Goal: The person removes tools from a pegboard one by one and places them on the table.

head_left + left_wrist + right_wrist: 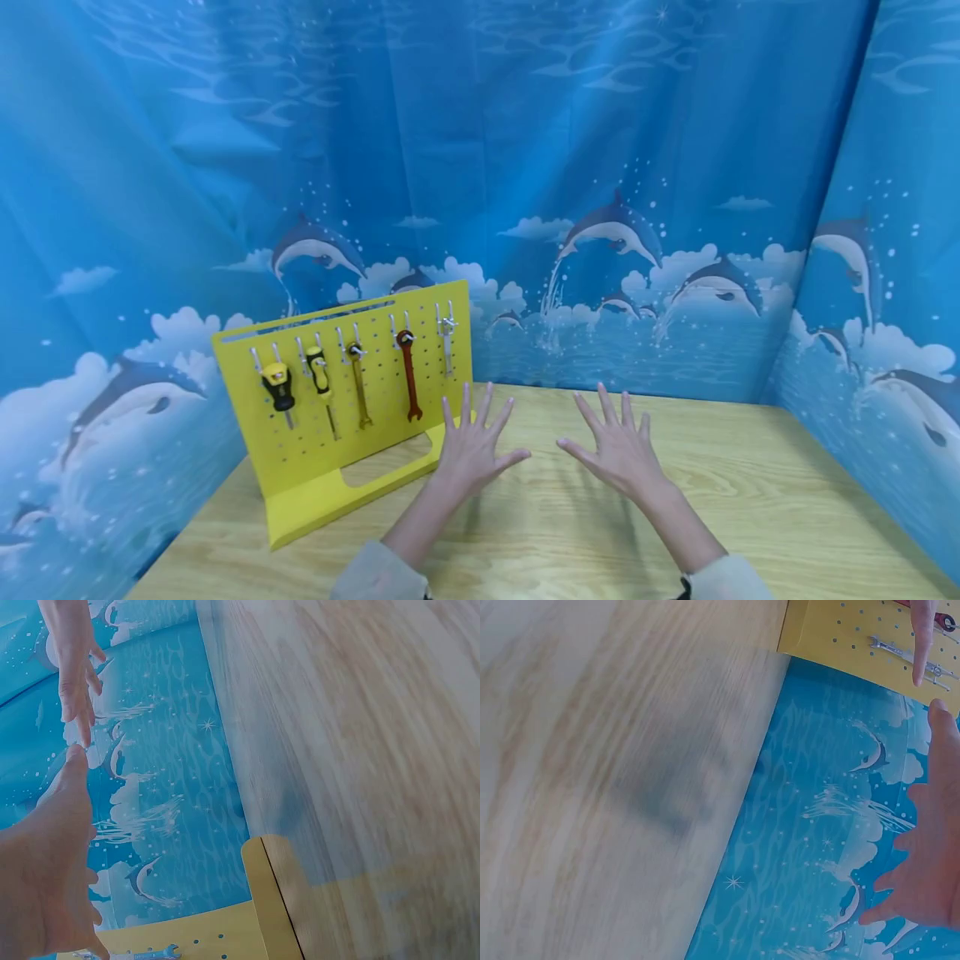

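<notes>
Both hands are held over the table with their fingers spread and nothing in them. The left hand is nearest to the right end of a yellow pegboard stand. My right hand is apart from it, further right. On the board's hooks hang a stubby black-and-yellow screwdriver, a longer yellow-and-black screwdriver, a brass-coloured wrench, a reddish-brown wrench and a small silver wrench. In the right wrist view the silver wrench shows beyond the fingertips.
A light wood-grain table lies under the hands. Blue curtains printed with dolphins stand behind the table and at both sides. The pegboard has a slanted face, a foot with a cut-out, and stands on the table's left part.
</notes>
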Available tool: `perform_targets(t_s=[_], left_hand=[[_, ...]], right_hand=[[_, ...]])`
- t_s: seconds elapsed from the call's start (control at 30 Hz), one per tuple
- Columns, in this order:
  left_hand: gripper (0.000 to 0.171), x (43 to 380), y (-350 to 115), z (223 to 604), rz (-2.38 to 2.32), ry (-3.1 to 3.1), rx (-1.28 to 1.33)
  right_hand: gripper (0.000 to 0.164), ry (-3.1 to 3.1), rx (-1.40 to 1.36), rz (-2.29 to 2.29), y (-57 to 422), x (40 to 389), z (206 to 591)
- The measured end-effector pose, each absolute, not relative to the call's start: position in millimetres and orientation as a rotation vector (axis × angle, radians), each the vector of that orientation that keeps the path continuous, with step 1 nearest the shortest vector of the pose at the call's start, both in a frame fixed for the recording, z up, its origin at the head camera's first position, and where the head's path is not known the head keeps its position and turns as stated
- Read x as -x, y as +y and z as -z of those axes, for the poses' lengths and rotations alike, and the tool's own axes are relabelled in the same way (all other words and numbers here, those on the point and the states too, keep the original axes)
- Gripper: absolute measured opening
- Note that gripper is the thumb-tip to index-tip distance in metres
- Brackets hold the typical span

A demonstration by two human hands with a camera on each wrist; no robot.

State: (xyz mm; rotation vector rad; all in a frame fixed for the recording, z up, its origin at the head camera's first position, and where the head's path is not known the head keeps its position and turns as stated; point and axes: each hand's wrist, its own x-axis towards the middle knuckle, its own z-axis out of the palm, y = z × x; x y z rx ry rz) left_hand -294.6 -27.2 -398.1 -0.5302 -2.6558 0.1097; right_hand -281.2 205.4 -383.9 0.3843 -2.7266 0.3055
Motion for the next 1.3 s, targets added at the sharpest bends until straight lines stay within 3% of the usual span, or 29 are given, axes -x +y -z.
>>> perform_targets(t_s=[0.4,0.87,1.3], left_hand=[[0.082,295.2,-39.0,393.4,-0.117,-2.629,0.476],[0.083,277.0,-88.2,337.7,0.061,-2.468,0.262],[0.082,252.2,-172.1,308.9,0.333,-2.340,-0.114]], right_hand=[[0.079,-2.711,-0.430,-0.313,191.4,288.1,383.4],[0.080,-2.810,-0.456,-0.397,154.2,331.4,363.6],[0.075,-2.834,-0.523,-1.083,110.1,382.0,340.4]])
